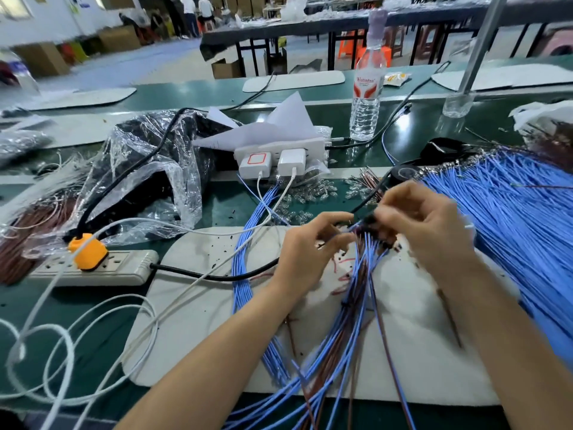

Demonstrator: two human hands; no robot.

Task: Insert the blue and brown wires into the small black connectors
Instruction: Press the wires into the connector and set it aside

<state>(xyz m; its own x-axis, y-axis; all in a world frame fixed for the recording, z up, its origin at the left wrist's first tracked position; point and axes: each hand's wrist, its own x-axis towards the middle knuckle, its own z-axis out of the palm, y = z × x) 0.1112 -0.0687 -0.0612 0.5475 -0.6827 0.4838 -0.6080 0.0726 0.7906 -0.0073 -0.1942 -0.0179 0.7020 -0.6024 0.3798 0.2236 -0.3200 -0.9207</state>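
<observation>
My left hand and my right hand meet above the white work mat. Between their fingertips sits a small black connector, motion-blurred; the right hand's fingers curl round it. My left hand pinches a wire end right beside the connector. From the hands a bundle of blue and brown wires hangs down toward the front edge. A big fan of loose blue wires lies to the right. A second blue bundle lies across the mat on the left.
A beige power strip with an orange plug lies left, white cables looping in front of it. A white charger block, crumpled clear plastic, a water bottle and a black tape roll stand behind the hands. Brown wires lie far left.
</observation>
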